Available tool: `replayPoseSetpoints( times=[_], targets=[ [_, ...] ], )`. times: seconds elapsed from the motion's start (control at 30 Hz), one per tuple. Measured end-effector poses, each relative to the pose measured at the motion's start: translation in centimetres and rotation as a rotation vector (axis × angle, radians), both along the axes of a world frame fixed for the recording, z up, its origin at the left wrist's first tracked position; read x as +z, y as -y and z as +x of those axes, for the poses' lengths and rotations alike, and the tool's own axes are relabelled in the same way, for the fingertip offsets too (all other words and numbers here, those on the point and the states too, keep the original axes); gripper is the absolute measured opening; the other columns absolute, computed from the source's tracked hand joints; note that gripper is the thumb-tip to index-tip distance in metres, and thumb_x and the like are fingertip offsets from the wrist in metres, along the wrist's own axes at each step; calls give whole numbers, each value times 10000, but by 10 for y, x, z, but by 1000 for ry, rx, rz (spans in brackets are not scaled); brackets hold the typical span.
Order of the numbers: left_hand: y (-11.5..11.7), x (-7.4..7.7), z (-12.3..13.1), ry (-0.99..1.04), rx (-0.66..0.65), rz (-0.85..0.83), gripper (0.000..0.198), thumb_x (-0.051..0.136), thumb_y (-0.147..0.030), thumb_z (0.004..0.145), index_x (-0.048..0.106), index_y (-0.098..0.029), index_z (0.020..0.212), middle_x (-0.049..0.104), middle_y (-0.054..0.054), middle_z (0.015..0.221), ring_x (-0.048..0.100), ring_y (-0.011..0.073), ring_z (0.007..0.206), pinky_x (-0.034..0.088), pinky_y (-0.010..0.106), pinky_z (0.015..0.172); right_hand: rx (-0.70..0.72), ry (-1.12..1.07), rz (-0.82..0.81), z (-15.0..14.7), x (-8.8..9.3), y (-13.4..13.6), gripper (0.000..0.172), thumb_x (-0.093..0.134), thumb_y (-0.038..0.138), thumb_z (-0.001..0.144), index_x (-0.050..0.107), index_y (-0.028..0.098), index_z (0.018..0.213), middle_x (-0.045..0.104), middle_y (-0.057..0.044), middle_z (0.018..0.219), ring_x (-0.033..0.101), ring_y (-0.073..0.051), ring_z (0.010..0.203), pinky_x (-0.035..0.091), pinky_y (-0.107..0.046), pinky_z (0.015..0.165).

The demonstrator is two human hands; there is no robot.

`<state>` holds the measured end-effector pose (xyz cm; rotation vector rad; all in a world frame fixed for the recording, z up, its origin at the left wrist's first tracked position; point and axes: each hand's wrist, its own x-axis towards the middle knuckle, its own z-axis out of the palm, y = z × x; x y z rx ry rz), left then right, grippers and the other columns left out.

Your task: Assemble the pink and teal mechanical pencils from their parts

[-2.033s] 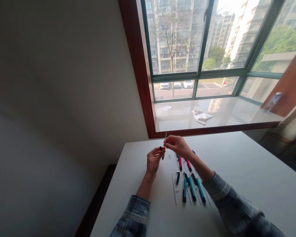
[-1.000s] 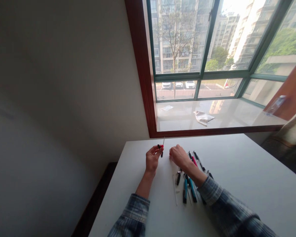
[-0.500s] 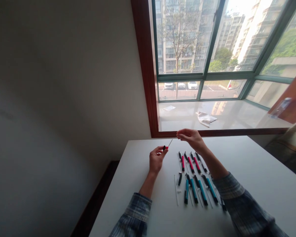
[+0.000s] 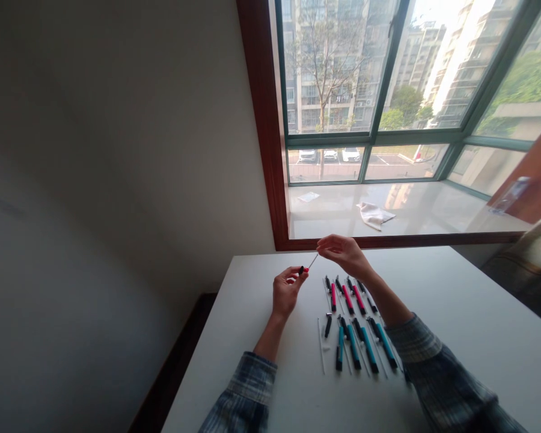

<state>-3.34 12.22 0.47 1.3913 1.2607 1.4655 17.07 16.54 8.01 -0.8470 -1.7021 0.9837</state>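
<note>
My left hand [image 4: 288, 291] pinches a small black-and-red pen part [image 4: 303, 270] at its fingertips, and a thin pale rod [image 4: 313, 261] sticks up and right from it. My right hand [image 4: 342, 252] hangs just above the far table edge, its curled fingertips close to the rod's tip but apart from it, holding nothing. Below my hands lie rows of dismantled marker pens: pink-bodied ones [image 4: 348, 299] at the far side, blue-bodied ones [image 4: 354, 347] nearer me. A short black piece [image 4: 327, 325] and a thin white stick [image 4: 321, 346] lie at their left.
The white table [image 4: 437, 300] has a corner at the far left, with a dark drop beyond its left edge. A wooden-framed window [image 4: 270, 120] stands behind it, and a white cloth [image 4: 375, 215] lies on the sill. My plaid sleeves enter from the bottom.
My right hand has risen from over the pens to above the far table edge, uncovering the rows. My left hand has kept hold of the small part, and the rod now tilts right.
</note>
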Motion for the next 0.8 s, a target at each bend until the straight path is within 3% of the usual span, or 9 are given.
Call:
replayPoseSetpoints(
  times=[0.37,0.53,0.8],
  targets=[
    [3,8,1,-9,-30,-12,304,795,-467,795,817,-201,940,783,92,948,648,211,815,466,325,734,120,142,-37,-7,-2,4,375,762,454,833,730,177,1083,771,-84,1012,740,-224,940,596,-406,883],
    [3,9,1,-14,-49,-8,324,803,-486,779,820,-214,954,780,91,949,639,218,817,468,336,737,88,315,-4,-10,2,9,384,787,446,800,733,237,1118,723,-78,1182,652,-264,1137,547,-436,922],
    [5,10,4,-70,-64,42,321,805,-480,775,814,-208,946,772,81,925,631,216,809,459,325,728,44,435,75,-20,0,14,201,773,425,837,794,273,967,638,-67,1350,562,-288,1267,493,-429,989]
  ],
)
